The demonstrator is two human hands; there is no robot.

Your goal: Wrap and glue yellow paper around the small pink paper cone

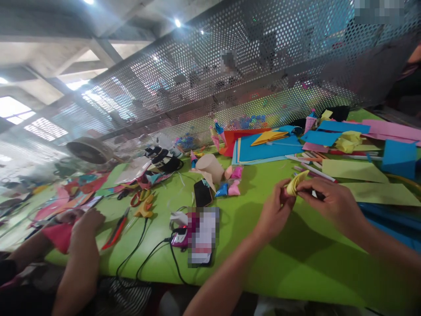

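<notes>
Centre-right of frame: I see my left hand (274, 213) and right hand (332, 199) both pinching a yellow folded paper piece (296, 183) over the green table (296, 259), gripping opposite ends to steady it.

both forearms bare, no sleeves, no gloves; left hand (274, 210) and right hand (332, 204) without rings or watch.

Beside the black phone (202, 193), a pixelated patch (204, 237) hides whatever lies there; the green counter (296, 263) runs off the right edge, and the far clutter smears.
</notes>
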